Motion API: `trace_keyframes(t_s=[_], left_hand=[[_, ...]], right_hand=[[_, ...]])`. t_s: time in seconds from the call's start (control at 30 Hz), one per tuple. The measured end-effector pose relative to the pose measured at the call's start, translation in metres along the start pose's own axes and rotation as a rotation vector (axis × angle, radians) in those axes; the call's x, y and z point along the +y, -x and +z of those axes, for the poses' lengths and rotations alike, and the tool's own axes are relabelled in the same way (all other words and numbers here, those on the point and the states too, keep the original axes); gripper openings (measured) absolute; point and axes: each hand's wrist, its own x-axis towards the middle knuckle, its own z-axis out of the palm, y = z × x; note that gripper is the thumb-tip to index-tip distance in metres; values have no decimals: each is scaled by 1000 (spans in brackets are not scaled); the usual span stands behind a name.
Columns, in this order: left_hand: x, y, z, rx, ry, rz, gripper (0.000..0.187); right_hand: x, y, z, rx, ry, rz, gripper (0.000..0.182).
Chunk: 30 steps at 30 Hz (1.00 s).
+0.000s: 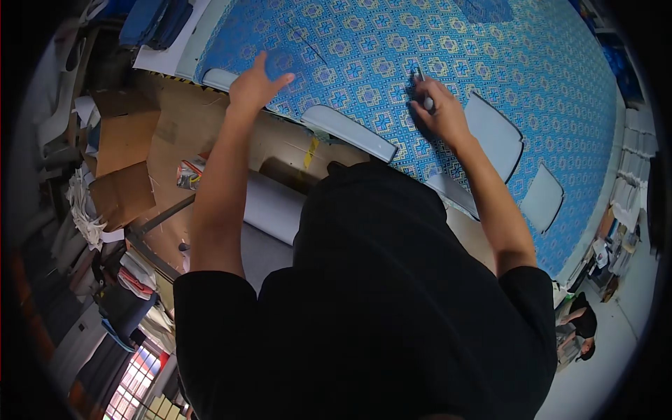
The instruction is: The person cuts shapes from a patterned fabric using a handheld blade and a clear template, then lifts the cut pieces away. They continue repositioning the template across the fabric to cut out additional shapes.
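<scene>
Blue patterned fabric (371, 63) covers the large table in front of me. My left hand (257, 85) is at the fabric's near left edge, thumb and fingers apart, holding nothing. Near it a thin dark line (306, 43) runs across the cloth. My right hand (442, 108) is closed around a small tool (428, 103) with a pale end and a dark tip; I cannot tell its exact kind. The tip points at the fabric. Just right of that hand, a gap in the cloth (495, 133) shows a pale surface. Along the near edge lies another pale opening (350, 131).
Another pale gap (542, 198) is farther right. Folded dark blue cloth (155, 21) lies at the upper left. Cardboard boxes (126, 133) stand on the floor to my left. A grey roll (269, 206) lies beneath the table edge. Another person (582, 323) is at the lower right.
</scene>
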Motion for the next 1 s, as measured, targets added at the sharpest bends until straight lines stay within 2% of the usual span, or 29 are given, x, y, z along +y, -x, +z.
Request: trace_keyframes(t_s=[0.03,0.07,0.13,0.2,0.3,0.47,0.53,0.57,0.6,0.67,0.7,0.77,0.8,0.83,0.87,0.93,1.0], left_hand=[[-8,-9,0,12,-18,-95,110],[-12,-16,-1,25,-37,-193,115],[-19,-31,-4,-15,-21,-216,115],[-23,-38,-3,-54,-2,-252,116],[-29,-38,1,-75,-4,-232,113],[-45,-44,6,34,21,-130,114],[-65,-58,6,107,38,-60,114],[-73,-65,10,176,52,2,113],[-82,-74,12,169,61,13,113],[-89,-103,-13,-38,325,-4,110],[-87,-112,-25,-41,331,19,110],[-76,-120,-46,-106,183,74,107],[-81,-128,-48,-116,188,105,107],[-87,-135,-50,-131,167,153,107],[-90,-143,-53,-138,150,199,107],[-92,-150,-59,-161,145,230,107],[-92,-151,-65,-205,123,263,106]], right_hand=[[-11,-1,1,-101,18,107,34],[-15,-3,5,-108,8,112,34],[-19,-8,13,-171,-27,6,36],[-18,-16,15,-201,-45,8,37],[-5,-26,28,-222,-17,-49,52],[-22,-41,18,-306,-66,-73,50],[-30,-41,16,-329,-53,29,51],[-24,-38,21,-305,-47,-76,56],[-20,-32,30,-305,-39,-62,56],[-26,-30,49,-189,128,-5,47],[-31,-31,46,-100,67,7,38],[-51,-38,35,-101,-88,355,37],[-50,-41,27,-106,-55,563,34],[-56,-46,17,61,-48,595,36],[-62,-54,2,231,-34,613,37],[-74,-71,-40,661,117,461,37],[-84,-85,-95,953,404,282,35]])
